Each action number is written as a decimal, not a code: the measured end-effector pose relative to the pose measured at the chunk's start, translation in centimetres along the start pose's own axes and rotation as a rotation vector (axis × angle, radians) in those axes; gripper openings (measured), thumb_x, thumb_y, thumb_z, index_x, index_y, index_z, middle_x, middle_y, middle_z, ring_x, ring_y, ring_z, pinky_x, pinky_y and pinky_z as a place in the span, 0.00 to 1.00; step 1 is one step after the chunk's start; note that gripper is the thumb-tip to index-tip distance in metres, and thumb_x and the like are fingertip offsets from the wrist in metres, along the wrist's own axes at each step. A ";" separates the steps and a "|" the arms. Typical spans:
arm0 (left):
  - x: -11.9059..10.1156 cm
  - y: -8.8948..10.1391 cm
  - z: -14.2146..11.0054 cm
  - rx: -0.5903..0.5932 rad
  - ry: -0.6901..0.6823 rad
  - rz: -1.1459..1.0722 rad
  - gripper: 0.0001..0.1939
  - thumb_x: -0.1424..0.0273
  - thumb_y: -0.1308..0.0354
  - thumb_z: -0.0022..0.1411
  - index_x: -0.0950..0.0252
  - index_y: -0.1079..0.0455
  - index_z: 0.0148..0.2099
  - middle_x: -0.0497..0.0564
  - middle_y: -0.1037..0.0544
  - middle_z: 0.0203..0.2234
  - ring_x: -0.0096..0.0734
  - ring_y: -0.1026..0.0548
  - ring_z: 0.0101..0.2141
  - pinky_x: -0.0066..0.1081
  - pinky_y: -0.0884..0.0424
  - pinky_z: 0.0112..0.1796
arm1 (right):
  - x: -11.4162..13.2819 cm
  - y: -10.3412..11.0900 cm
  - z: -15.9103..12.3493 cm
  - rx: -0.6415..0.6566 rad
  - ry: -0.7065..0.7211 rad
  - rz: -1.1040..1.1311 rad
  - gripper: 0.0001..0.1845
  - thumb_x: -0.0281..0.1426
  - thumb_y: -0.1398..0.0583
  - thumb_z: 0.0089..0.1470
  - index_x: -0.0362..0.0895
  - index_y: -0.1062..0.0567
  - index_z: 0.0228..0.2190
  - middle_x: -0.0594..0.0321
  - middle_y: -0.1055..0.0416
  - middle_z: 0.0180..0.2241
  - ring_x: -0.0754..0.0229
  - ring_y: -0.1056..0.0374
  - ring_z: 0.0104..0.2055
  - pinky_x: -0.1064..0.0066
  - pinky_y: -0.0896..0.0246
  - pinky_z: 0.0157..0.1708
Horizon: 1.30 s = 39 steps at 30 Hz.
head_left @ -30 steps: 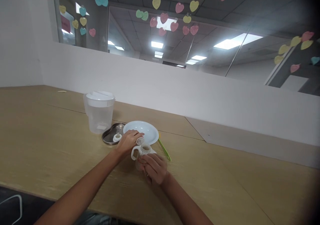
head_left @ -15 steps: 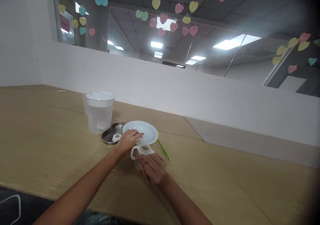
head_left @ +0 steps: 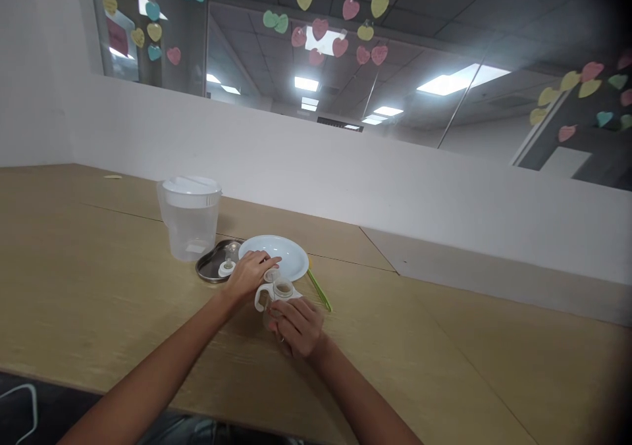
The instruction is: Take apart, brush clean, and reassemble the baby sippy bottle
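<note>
My right hand (head_left: 299, 326) is closed around a clear baby bottle (head_left: 283, 288) with a white curved handle; its open mouth faces up, and my fingers hide much of its body. My left hand (head_left: 251, 272) is bent at the near rim of a white plate (head_left: 291, 255). A small clear round piece (head_left: 271, 275) is at its fingers, beside the bottle's mouth; its exact kind is unclear. Left of that hand, a kidney-shaped metal tray (head_left: 208, 268) carries a white collar with a clear teat (head_left: 227, 268) and another clear piece.
A lidded clear pitcher (head_left: 192, 224) stands behind the tray, with liquid apparently inside. Right of the plate lies a green-handled brush or stick (head_left: 320, 290) with a yellow end. A white wall (head_left: 296, 162) with a window above borders the wooden table (head_left: 419, 366).
The whole view has shifted slightly, so everything sits a little further left and up. Both hands keep nearly the same pose around the bottle and the clear piece.
</note>
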State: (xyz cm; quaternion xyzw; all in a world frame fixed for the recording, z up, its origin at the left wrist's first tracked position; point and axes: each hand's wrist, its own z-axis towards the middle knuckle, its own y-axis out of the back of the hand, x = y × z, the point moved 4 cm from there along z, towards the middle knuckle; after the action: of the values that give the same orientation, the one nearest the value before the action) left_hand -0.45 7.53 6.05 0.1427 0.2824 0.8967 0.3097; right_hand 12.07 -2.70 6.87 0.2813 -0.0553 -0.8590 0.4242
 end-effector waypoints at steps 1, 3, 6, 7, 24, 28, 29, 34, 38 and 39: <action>0.0 0.0 0.0 -0.002 -0.001 -0.001 0.13 0.68 0.52 0.64 0.64 0.29 0.47 0.52 0.25 0.30 0.33 0.29 0.34 0.32 0.38 0.36 | 0.0 0.0 0.1 -0.010 -0.002 0.008 0.14 0.29 0.46 0.57 0.42 0.32 0.20 0.60 0.27 0.29 0.65 0.37 0.27 0.72 0.48 0.24; -0.1 0.0 0.0 -0.002 0.002 -0.001 0.13 0.68 0.52 0.64 0.64 0.29 0.47 0.52 0.26 0.30 0.33 0.29 0.34 0.33 0.38 0.36 | 0.0 0.1 0.2 -0.026 0.002 0.017 0.13 0.29 0.46 0.57 0.42 0.32 0.21 0.60 0.26 0.29 0.65 0.37 0.27 0.72 0.48 0.24; -0.1 0.0 0.0 -0.009 0.008 -0.003 0.13 0.68 0.52 0.64 0.64 0.29 0.47 0.52 0.26 0.30 0.33 0.29 0.34 0.33 0.38 0.36 | 0.1 0.3 0.3 -0.036 0.010 0.003 0.13 0.29 0.46 0.57 0.42 0.31 0.22 0.60 0.26 0.29 0.65 0.37 0.27 0.72 0.48 0.23; -0.1 0.0 0.0 -0.010 0.006 -0.006 0.13 0.68 0.52 0.64 0.64 0.29 0.47 0.52 0.26 0.30 0.33 0.29 0.33 0.33 0.37 0.36 | 0.1 0.3 0.3 -0.035 0.009 -0.007 0.13 0.29 0.46 0.57 0.42 0.31 0.22 0.60 0.26 0.29 0.65 0.37 0.27 0.72 0.48 0.24; -0.2 0.1 0.0 0.011 -0.003 -0.010 0.14 0.68 0.54 0.65 0.64 0.29 0.47 0.53 0.27 0.31 0.32 0.30 0.34 0.32 0.36 0.37 | 0.0 0.1 0.1 -0.003 -0.014 -0.073 0.12 0.29 0.45 0.55 0.43 0.31 0.20 0.61 0.27 0.29 0.65 0.40 0.26 0.71 0.49 0.24; -0.2 0.1 0.0 0.018 0.007 -0.012 0.14 0.67 0.53 0.65 0.63 0.29 0.47 0.53 0.27 0.31 0.32 0.30 0.34 0.32 0.36 0.37 | 0.0 0.0 0.1 -0.022 -0.014 -0.075 0.12 0.28 0.44 0.54 0.43 0.32 0.19 0.61 0.28 0.29 0.65 0.39 0.27 0.71 0.47 0.26; -0.3 0.1 0.0 0.024 0.007 -0.015 0.14 0.68 0.53 0.65 0.64 0.29 0.47 0.53 0.27 0.31 0.32 0.30 0.34 0.33 0.36 0.37 | 0.0 0.0 0.2 -0.035 -0.019 -0.069 0.12 0.27 0.44 0.53 0.43 0.32 0.19 0.61 0.28 0.29 0.64 0.39 0.28 0.71 0.45 0.27; -0.4 0.2 0.0 0.051 -0.009 -0.010 0.14 0.68 0.52 0.64 0.64 0.29 0.47 0.53 0.27 0.32 0.33 0.30 0.34 0.33 0.37 0.36 | -0.1 0.1 0.4 -0.085 -0.035 -0.048 0.12 0.26 0.44 0.53 0.43 0.32 0.19 0.61 0.28 0.28 0.63 0.37 0.30 0.71 0.42 0.29; -0.5 0.2 0.0 0.050 -0.016 -0.009 0.14 0.68 0.53 0.65 0.64 0.30 0.47 0.53 0.27 0.32 0.33 0.30 0.33 0.33 0.37 0.36 | -0.1 0.1 0.5 -0.082 -0.030 -0.056 0.13 0.26 0.43 0.52 0.43 0.33 0.18 0.61 0.28 0.27 0.63 0.37 0.30 0.71 0.40 0.30; -0.5 0.3 0.0 0.048 -0.013 -0.011 0.14 0.68 0.53 0.65 0.64 0.30 0.47 0.53 0.27 0.32 0.33 0.30 0.33 0.33 0.37 0.36 | -0.1 0.1 0.5 -0.077 -0.032 -0.066 0.13 0.26 0.43 0.52 0.43 0.34 0.18 0.61 0.28 0.27 0.64 0.37 0.30 0.71 0.40 0.30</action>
State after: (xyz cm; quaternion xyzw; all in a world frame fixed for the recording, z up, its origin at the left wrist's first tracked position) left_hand -0.24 7.05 6.14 0.1544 0.3025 0.8870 0.3129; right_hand 11.96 -2.72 7.36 0.2526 -0.0197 -0.8784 0.4053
